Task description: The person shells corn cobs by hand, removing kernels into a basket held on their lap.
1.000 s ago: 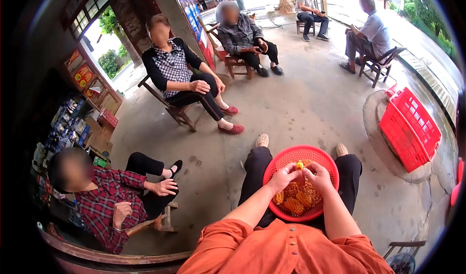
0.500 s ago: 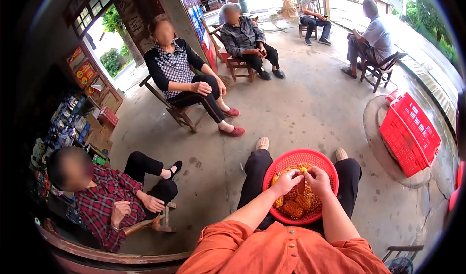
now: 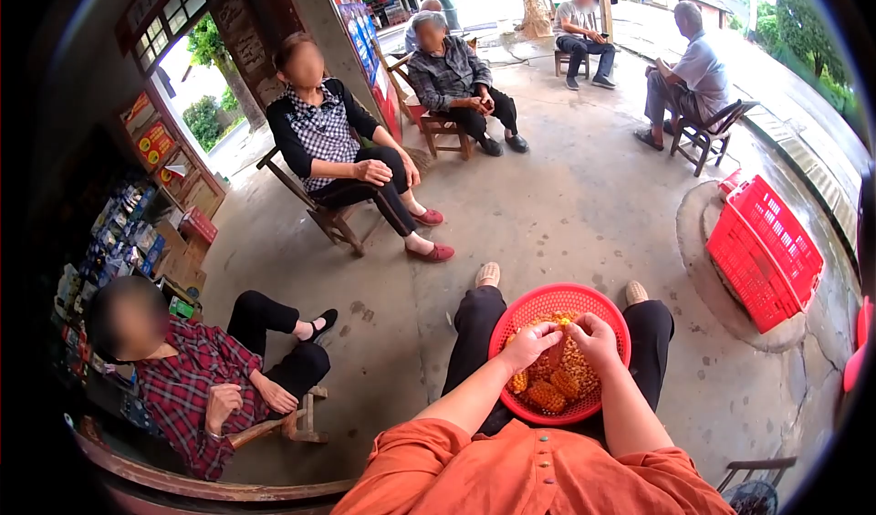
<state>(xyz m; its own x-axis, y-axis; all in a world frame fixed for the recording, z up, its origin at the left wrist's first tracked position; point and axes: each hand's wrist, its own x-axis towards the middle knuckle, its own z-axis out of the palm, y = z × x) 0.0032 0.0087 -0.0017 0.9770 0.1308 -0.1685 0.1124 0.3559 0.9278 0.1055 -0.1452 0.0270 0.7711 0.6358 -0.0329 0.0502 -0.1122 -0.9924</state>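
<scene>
A round red plastic basket (image 3: 620, 319) rests on my lap between my knees. Loose corn kernels (image 3: 577, 366) and several corn cobs (image 3: 546, 396) lie inside it. Over the basket, my left hand (image 3: 531, 344) and my right hand (image 3: 595, 340) are close together, with fingers closed round a small yellow corn piece (image 3: 564, 320) between their fingertips. The hands cover most of that piece.
People sit on chairs to the left and ahead, the nearest in a plaid shirt (image 3: 196, 378). A red crate (image 3: 765, 252) stands on the concrete floor (image 3: 547, 196) at right. Shelved goods (image 3: 119, 241) line the left side.
Both hands are a little lower over the basket than one second ago, still with the corn piece between them. The view has shifted slightly.
</scene>
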